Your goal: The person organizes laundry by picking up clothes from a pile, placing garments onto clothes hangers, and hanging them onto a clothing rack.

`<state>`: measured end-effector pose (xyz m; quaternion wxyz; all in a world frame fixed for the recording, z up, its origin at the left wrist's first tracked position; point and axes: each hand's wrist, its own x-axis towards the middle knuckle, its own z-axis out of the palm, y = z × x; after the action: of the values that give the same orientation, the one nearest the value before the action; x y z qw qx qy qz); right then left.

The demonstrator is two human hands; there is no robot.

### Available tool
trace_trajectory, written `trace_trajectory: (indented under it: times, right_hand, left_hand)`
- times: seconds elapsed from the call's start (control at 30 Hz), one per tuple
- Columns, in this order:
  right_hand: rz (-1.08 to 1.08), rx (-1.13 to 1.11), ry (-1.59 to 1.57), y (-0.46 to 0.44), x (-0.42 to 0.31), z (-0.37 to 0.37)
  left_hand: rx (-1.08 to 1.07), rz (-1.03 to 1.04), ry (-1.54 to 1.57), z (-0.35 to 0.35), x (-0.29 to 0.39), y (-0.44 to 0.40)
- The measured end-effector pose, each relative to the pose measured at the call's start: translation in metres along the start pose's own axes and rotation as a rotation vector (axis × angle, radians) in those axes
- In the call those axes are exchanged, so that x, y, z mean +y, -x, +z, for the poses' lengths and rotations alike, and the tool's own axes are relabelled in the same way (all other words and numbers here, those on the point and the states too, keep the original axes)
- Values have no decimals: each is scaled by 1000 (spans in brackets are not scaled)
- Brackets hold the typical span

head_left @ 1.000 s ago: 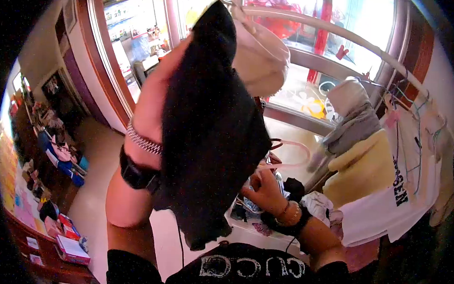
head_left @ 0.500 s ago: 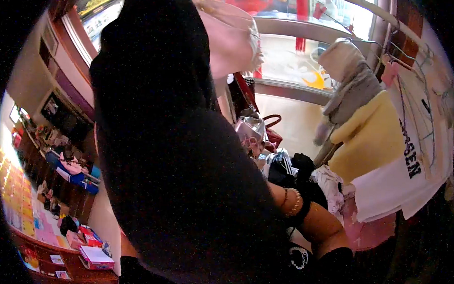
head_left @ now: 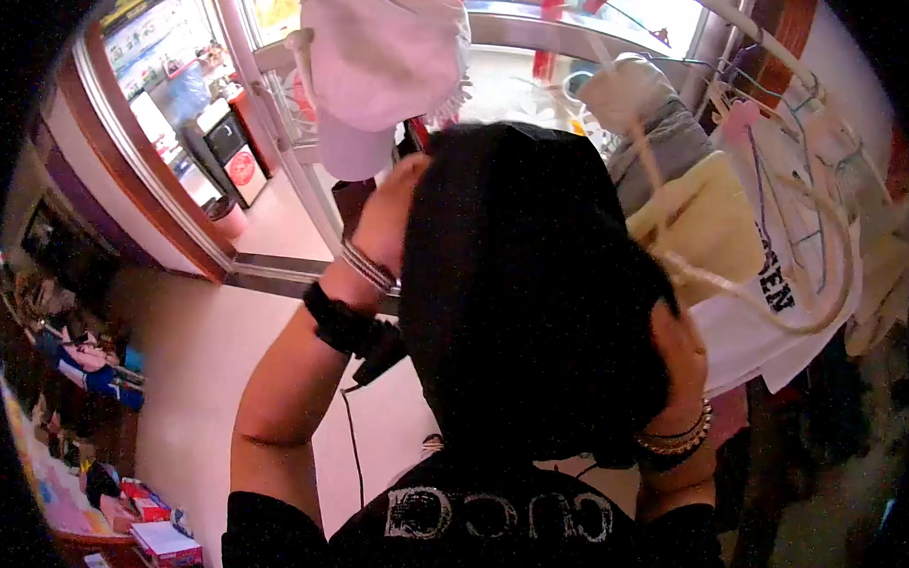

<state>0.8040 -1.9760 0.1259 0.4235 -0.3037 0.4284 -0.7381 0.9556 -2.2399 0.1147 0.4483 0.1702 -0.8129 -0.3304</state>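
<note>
A black garment (head_left: 534, 287) hangs bunched in front of my chest and covers the middle of the view. My left hand (head_left: 392, 217) grips its left edge, with the fingertips hidden behind the cloth. On the lower right edge, my right hand (head_left: 680, 362) is closed on the same garment, its fingers partly covered. A blurred pale loop (head_left: 798, 324), which looks like a clothes hanger, is close to the right hand; whether that hand holds it cannot be made out.
A pink cloth (head_left: 382, 61) hangs ahead on the left. On the right hang a yellow garment (head_left: 707, 218), a white shirt (head_left: 773, 340) and several wire hangers (head_left: 808, 206). A doorway (head_left: 277, 218) is at the left, and boxes (head_left: 165, 544) stand at lower left.
The black garment has gone from a wide spread on the left to a compact bundle in the centre. My left hand has come into view, and the camera view has shifted.
</note>
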Motion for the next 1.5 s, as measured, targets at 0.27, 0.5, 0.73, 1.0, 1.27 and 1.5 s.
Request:
trace_trajectory:
  times: [0.27, 0.5, 0.73, 1.0, 1.27, 1.5]
  right_hand:
    - [-386, 284, 252, -11, -48, 34]
    - [-408, 326, 87, -2, -38, 64]
    - [-270, 533, 392, 14, -1, 69]
    - [-115, 581, 524, 102, 19, -12]
    - [33, 635, 596, 173, 39, -117]
    - [117, 665, 677, 222, 32, -151]
  left_hand:
    - [-384, -491, 657, 20, -20, 154]
    - [-946, -447, 626, 20, -31, 207]
    - [-740, 51, 235, 65, -107, 255]
    - [-310, -684, 616, 10, -86, 208]
    - [-217, -835, 884, 19, 3, 170]
    - [-447, -511, 817, 26, 63, 175]
